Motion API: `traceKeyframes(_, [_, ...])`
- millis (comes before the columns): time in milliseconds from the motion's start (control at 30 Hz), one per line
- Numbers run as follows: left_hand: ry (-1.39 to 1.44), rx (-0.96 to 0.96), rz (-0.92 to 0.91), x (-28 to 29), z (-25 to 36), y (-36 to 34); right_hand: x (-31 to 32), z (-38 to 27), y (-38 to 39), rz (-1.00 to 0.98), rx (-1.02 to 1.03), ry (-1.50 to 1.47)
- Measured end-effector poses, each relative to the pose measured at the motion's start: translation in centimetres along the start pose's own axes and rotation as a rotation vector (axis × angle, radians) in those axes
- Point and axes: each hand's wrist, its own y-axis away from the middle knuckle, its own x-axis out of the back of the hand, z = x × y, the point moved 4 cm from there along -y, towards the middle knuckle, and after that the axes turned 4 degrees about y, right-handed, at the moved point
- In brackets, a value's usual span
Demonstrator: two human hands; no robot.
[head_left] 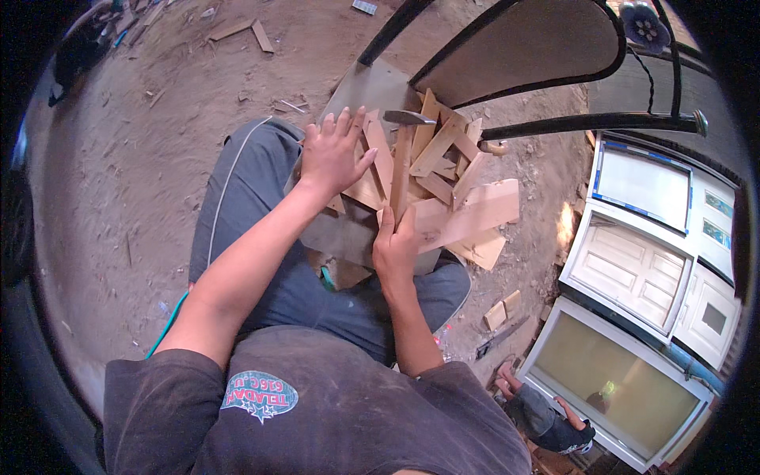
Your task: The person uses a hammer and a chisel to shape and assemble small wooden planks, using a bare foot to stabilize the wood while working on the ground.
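Observation:
My right hand (pixel 396 247) is wrapped round the lower end of a hammer's wooden handle (pixel 401 166). The grey metal head of that hammer (pixel 408 117) points away from me, above a pile of wood. To its left my left hand (pixel 331 158) has its fingers spread over the pile's near left side; I cannot tell whether the palm rests on anything. Small cut wood pieces (pixel 437 148), some joined at angles, lie heaped in front of my knees. A wider pale board (pixel 484 212) sticks out to the right of my right hand. Beneath the heap shows a grey flat surface (pixel 368 89).
A black metal frame with a curved panel (pixel 546 47) stands at the far right. White panelled doors (pixel 629 269) and a framed glass pane (pixel 617 372) lean at right. Another person (pixel 546 419) is at lower right. Wood scraps (pixel 245 33) litter the dirt floor (pixel 150 206).

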Motion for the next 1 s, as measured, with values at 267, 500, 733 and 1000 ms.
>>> traceKeyframes(267, [0.026, 0.014, -0.016, 0.1, 0.1, -0.1, 0.8, -1.1, 0.0, -0.010, -0.036, -0.016])
traceKeyframes(500, [0.069, 0.011, -0.010, 0.4, 0.1, -0.3, 2.1, -0.4, -0.4, 0.025, 0.140, 0.103])
traceKeyframes(733, [0.055, 0.017, -0.003, 0.4, 0.0, 0.0, 2.3, 1.3, -2.3, -0.058, 0.162, 0.291])
traceKeyframes(1000, [0.048, 0.004, -0.004, 0.4, 0.4, -0.2, 1.0, 2.5, -2.5, -0.029, 0.173, 0.293])
